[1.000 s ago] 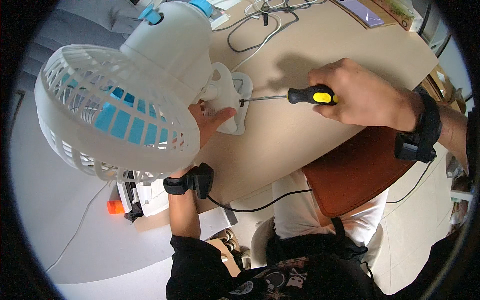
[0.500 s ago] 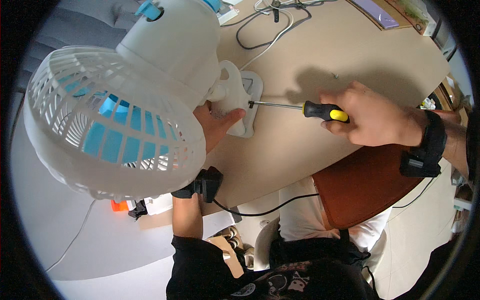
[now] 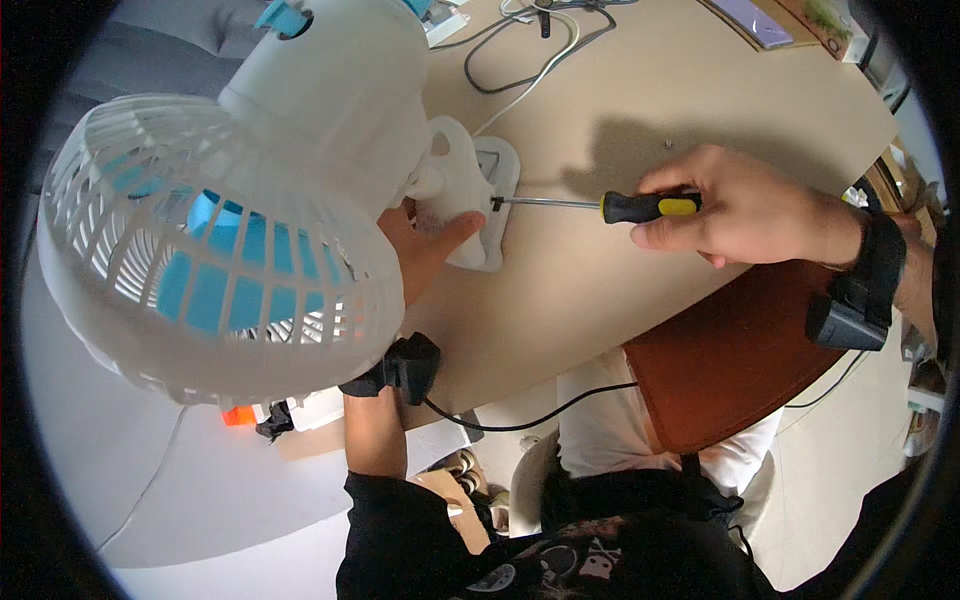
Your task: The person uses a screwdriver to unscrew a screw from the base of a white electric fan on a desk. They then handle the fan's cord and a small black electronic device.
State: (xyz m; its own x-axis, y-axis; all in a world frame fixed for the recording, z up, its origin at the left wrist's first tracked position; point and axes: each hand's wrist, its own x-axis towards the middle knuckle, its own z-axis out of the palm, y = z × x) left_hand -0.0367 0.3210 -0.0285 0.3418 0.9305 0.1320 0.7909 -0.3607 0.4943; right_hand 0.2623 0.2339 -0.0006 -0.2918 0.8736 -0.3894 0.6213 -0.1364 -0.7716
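A white fan [image 3: 320, 110] with light blue blades behind a slatted grille lies tipped over on the table, its base end facing right. My left hand [image 3: 430, 240] grips the fan's stand near the base, thumb across the white plastic; its other fingers are partly hidden behind the fan. In my right hand [image 3: 740, 205] is a screwdriver [image 3: 625, 207] with a black and yellow handle. Its metal shaft points left, and the tip meets a small dark hole in the stand. A tiny screw [image 3: 668, 144] rests on the table beyond my right hand.
Grey and white cables [image 3: 510, 75] lie coiled at the far side of the table [image 3: 560, 290]. A purple flat object [image 3: 752, 22] and a box [image 3: 835, 30] sit at the far right. A brown leather-like piece [image 3: 720, 360] hangs by the near edge, over my lap.
My right hand has rolled round the screwdriver handle, and its yellow part has turned. The tip stays at the stand's hole. Fan and left hand shift slightly left in the view.
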